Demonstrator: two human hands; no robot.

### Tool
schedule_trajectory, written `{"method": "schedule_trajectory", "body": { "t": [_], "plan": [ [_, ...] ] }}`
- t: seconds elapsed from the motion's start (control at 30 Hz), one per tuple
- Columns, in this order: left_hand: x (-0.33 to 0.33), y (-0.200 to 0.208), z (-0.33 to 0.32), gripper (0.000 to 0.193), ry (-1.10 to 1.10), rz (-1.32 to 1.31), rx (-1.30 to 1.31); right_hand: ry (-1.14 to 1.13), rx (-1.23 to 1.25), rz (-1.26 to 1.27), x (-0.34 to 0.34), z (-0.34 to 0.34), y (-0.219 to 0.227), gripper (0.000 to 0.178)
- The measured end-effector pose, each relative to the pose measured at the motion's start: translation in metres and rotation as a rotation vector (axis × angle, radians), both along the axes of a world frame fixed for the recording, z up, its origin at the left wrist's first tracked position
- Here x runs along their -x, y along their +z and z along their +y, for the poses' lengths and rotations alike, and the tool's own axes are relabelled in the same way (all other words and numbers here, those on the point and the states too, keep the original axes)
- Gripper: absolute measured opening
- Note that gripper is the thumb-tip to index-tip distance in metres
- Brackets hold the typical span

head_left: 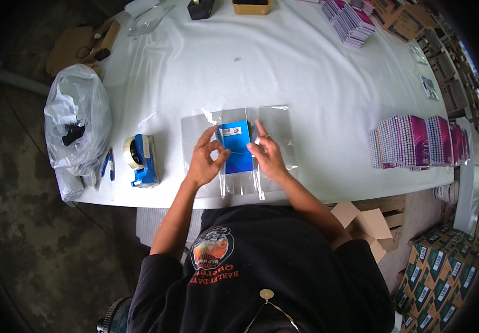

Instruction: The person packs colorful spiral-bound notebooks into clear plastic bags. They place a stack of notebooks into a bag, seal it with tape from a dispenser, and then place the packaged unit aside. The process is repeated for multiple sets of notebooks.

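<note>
A small blue notebook (238,151) with a white label lies flat on clear plastic film (278,133), and strips of the film stick out above and below it. My left hand (206,161) is at the notebook's left edge, its thumb tip by the cover and its forefinger reaching toward the top corner. At the opposite edge is my right hand (269,156), thumb against the cover's side and forefinger stretched out over the film. The fingers of both hands are apart. Whether the fingertips pinch any film is too fine to see.
Left of the film stand a blue tape dispenser (144,161), a blue cutter (108,165) and a plastic bag (78,122). Stacked spiral notebooks (411,143) fill the table's right side; more purple notebooks (350,23) sit far right. An open carton (369,225) is below the front edge.
</note>
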State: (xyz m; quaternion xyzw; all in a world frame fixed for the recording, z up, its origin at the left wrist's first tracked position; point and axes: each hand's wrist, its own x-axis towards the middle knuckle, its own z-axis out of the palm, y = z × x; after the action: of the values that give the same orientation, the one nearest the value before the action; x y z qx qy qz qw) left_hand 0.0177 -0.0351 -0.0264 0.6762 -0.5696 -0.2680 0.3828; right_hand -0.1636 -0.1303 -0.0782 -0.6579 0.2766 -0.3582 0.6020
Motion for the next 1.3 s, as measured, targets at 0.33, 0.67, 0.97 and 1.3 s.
{"method": "schedule_trajectory", "body": {
  "t": [0.33, 0.67, 0.97, 1.3],
  "plan": [
    [0.032, -0.025, -0.004, 0.054, -0.087, -0.1, -0.123, -0.037, 0.428, 0.297, -0.021, 0.019, -0.011, 0.019],
    [-0.084, -0.042, -0.11, 0.036, -0.069, -0.04, -0.273, 0.045, 0.552, 0.499, -0.022, 0.017, 0.006, 0.028],
    [-0.01, -0.033, -0.033, 0.047, 0.091, -0.715, 0.105, 0.05, 0.519, 0.523, -0.02, 0.014, 0.005, 0.027],
    [0.02, -0.029, -0.018, 0.062, -0.041, -0.692, -0.233, 0.229, 0.633, 0.557, -0.038, 0.007, 0.018, 0.022]
  ]
}}
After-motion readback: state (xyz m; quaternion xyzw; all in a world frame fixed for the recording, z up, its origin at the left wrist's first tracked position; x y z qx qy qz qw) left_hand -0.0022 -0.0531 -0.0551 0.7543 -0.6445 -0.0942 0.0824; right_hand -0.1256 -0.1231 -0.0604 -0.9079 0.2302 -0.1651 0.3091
